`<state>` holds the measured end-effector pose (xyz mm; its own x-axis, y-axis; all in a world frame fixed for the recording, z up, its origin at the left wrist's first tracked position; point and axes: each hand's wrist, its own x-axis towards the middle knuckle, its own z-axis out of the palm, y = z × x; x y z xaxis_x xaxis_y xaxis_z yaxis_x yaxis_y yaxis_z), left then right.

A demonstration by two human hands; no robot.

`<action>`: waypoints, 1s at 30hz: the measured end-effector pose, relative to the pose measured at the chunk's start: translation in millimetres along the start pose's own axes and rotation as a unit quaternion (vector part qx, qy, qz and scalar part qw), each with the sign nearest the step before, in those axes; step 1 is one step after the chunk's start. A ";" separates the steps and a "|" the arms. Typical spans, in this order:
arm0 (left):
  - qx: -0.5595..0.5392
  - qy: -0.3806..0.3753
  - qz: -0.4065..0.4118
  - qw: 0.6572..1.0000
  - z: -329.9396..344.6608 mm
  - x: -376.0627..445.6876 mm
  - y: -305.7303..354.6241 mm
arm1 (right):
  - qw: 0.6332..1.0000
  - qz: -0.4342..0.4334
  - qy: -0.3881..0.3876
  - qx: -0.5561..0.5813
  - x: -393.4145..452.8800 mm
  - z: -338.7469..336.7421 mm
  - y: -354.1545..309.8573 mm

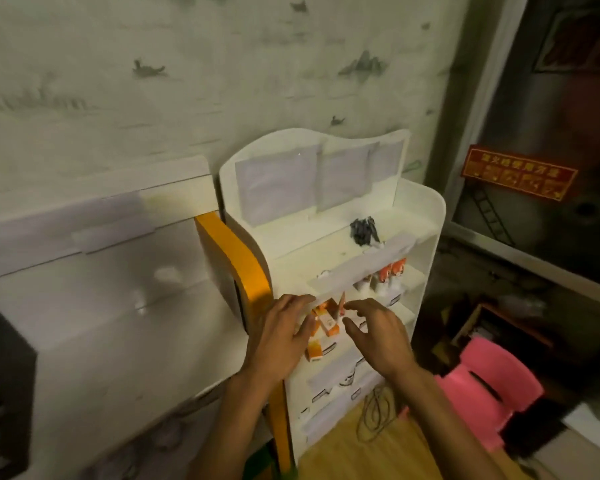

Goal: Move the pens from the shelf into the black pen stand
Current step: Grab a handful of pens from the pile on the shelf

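Observation:
A white tiered shelf stands against the wall. On its top tier sits a small black object, apparently the pen stand, with dark thin items sticking out of it. Both hands reach into the second tier, among orange-and-white boxes. My left hand lies over the left boxes, fingers stretched toward the shelf lip. My right hand hovers with fingers spread. A thin orange stick, possibly a pen, stands between the two hands; neither hand grips it. Blur hides finer detail.
Orange-capped white tubes stand further right on the same tier. An orange panel edges the shelf on the left, beside a white counter. A pink plastic stool and loose cable are on the floor at the right.

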<state>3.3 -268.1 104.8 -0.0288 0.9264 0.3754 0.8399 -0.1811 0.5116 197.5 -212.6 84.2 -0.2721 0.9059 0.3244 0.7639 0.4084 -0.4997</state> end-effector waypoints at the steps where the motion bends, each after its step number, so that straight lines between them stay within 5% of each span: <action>1: 0.003 -0.003 0.003 1.000 8.7 7.9 4.8 | 1.000 0.008 0.001 0.001 2.0 -3.5 11.5; 19: 0.040 -0.034 -0.075 0.996 165.4 206.2 29.4 | 0.997 0.022 -0.059 -0.038 168.5 -25.1 200.0; 30: 0.072 -0.050 -0.128 0.988 210.2 297.4 7.2 | 0.995 0.004 -0.096 -0.014 283.3 -1.1 254.9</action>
<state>114.7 75.5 57.6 -0.2032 0.9650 0.1661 0.8806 0.1059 0.4618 315.8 148.1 49.6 -0.3704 0.9150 0.1597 0.7821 0.4000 -0.4778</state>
